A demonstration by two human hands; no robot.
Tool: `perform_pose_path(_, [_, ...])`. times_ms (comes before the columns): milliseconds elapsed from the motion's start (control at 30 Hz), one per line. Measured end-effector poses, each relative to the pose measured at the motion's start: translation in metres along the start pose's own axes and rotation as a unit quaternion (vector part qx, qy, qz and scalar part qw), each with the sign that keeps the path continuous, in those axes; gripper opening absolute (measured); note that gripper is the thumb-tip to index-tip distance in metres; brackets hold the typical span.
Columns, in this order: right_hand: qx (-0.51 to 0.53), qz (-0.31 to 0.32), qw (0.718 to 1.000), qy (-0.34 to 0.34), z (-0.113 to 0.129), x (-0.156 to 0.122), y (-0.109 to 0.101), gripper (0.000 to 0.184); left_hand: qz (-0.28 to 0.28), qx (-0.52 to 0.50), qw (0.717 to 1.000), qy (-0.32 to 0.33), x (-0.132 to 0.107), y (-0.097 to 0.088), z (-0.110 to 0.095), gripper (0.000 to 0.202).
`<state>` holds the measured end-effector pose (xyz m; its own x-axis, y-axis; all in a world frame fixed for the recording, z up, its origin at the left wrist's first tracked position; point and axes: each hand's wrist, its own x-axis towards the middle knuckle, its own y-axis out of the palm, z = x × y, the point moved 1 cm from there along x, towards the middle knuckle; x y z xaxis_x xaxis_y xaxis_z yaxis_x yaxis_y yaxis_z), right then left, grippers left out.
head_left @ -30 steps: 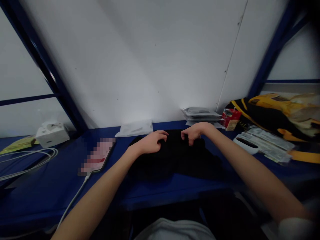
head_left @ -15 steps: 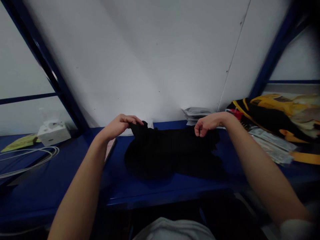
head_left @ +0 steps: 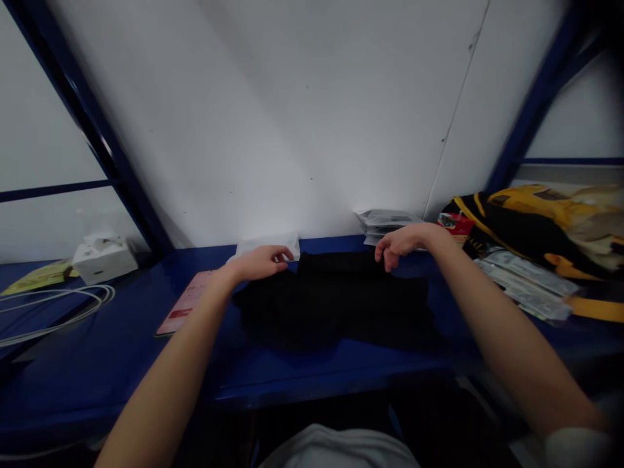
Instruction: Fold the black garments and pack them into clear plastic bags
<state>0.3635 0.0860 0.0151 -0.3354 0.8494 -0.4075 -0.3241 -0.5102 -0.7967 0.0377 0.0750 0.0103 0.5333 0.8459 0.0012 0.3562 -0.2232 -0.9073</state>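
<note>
Black cloth (head_left: 341, 299) lies flat on the blue table (head_left: 97, 364), centre of the bench and close to the white back wall (head_left: 292, 130). It looks folded: a narrower upper layer sits on a wider lower one, and the near edge is rounded on the left. It's matte, with no print or seam readable.

Left hand (head_left: 260, 262) is at the cloth's far-left corner with fingers curled down and knuckles up. Right hand (head_left: 397, 242) is at the far-right top edge, fingers bent down to the fabric. Both touch the cloth. Can't tell whether either is pinching it or just resting, because the fingertips are lost against the black.

Hard to read:
- Fold lines and layer count, since the cloth is black on dark blue in low light.
- Phone (head_left: 182, 311) is left of the cloth, its far end hidden behind the left wrist.
- White packet (head_left: 270, 245) at the wall is part-covered by the left hand.
- Packet stack (head_left: 385, 220) sits behind the right hand, labels illegible.
- Red box (head_left: 455, 224) is mostly blocked by the right wrist.
- Yellow-black fabric (head_left: 546, 221) and clear sleeves (head_left: 526, 283) are on the right, with the fabric cut off by the frame edge.
- White box (head_left: 102, 257) and cable (head_left: 49, 312) are far left. The cable runs out of frame.
</note>
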Motion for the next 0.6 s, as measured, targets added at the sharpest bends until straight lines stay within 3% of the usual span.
perform_pose_path(67, [0.006,0.048,0.998,0.039,-0.004,0.004,0.0,0.022,0.015,0.016,0.999,0.047,0.005,0.011,-0.012,0.035])
perform_pose_path(133, [0.009,0.052,0.997,0.06,-0.006,0.008,-0.001,0.019,0.033,0.027,0.997,0.069,0.01,0.021,-0.014,0.038])
perform_pose_path(333, [0.023,-0.001,0.999,0.031,-0.008,0.008,-0.006,0.013,0.051,0.064,0.996,0.022,0.019,0.038,0.007,0.07])
perform_pose_path(467, [0.061,-0.062,0.996,0.01,-0.012,0.008,-0.011,0.008,0.054,0.083,0.995,0.017,0.023,0.041,0.013,0.072])
perform_pose_path(600, [0.076,-0.105,0.99,0.056,-0.021,0.021,-0.009,0.009,0.049,0.074,0.996,0.018,0.026,0.041,0.015,0.072])
